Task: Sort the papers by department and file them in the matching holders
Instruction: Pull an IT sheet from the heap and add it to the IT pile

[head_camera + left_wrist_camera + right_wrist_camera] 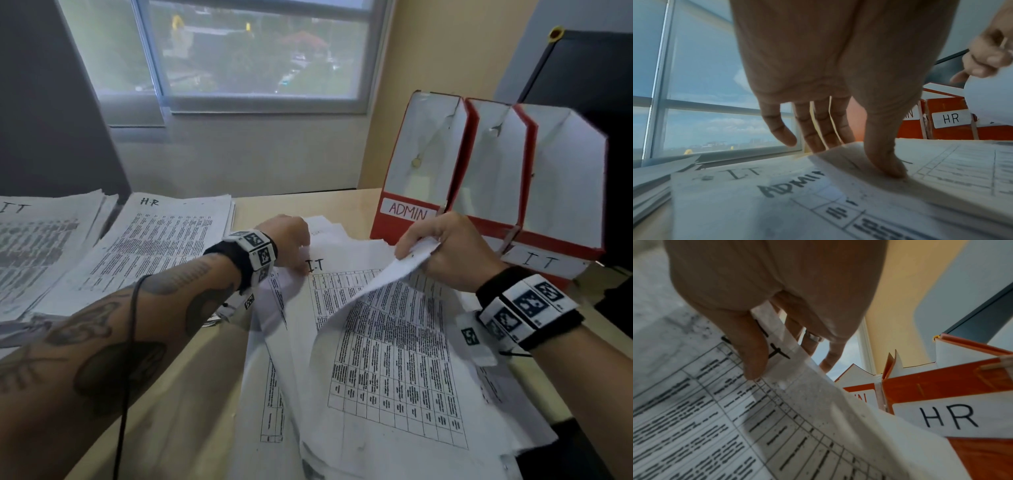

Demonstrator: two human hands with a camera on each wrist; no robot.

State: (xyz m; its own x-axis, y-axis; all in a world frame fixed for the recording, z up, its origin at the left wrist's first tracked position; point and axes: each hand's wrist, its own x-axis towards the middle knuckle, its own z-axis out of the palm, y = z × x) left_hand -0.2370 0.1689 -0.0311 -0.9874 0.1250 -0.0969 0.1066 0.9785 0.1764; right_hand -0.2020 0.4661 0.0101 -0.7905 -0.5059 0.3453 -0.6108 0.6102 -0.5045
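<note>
Over the loose white printed papers [394, 359], my right hand [452, 246] pinches one lifted sheet [370, 291]; my left hand [287, 240], fingers relaxed, presses its thumb on the pile.

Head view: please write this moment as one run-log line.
right hand: pinches lifted sheet | left hand: presses unsorted pile | holders: empty

My left forearm [113, 329] is bare and tattooed, with a thin black cable [132, 342] running along it. Both wrists wear black straps carrying white blocks printed with black square codes [257, 253]. A silver ring [813, 338] circles one right finger.
</note>
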